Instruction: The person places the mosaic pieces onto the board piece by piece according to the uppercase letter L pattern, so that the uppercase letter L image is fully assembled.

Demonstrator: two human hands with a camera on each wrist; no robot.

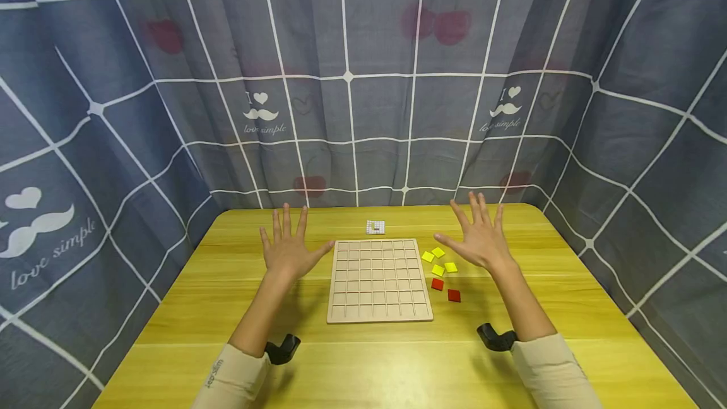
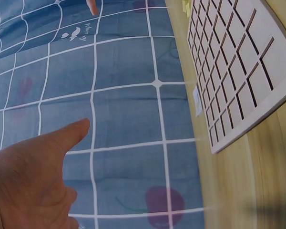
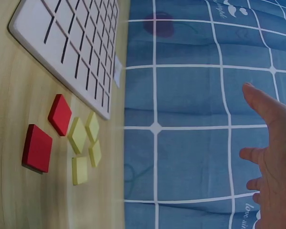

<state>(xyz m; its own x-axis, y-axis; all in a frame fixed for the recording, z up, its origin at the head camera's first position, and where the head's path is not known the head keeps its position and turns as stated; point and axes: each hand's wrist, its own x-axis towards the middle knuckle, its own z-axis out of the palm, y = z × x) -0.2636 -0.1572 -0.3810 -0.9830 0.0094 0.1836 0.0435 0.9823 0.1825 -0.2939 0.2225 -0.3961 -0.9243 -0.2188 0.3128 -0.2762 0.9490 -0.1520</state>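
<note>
Both hands are raised over the table with fingers spread and nothing in them. My left hand is left of a pale wooden grid board, its thumb pointing toward the board's far left corner. On the other side, my right hand hovers near several yellow square tiles and two red square tiles, which lie beside the board's right edge. In the right wrist view the tiles lie flat and separate, the red tiles nearer the camera. The board's square cells hold no tiles.
A small white card with a printed grid lies behind the board. The yellow wood-grain table is enclosed by a grey-blue checked curtain at the back and sides. Black wrist mounts stick out from both forearms.
</note>
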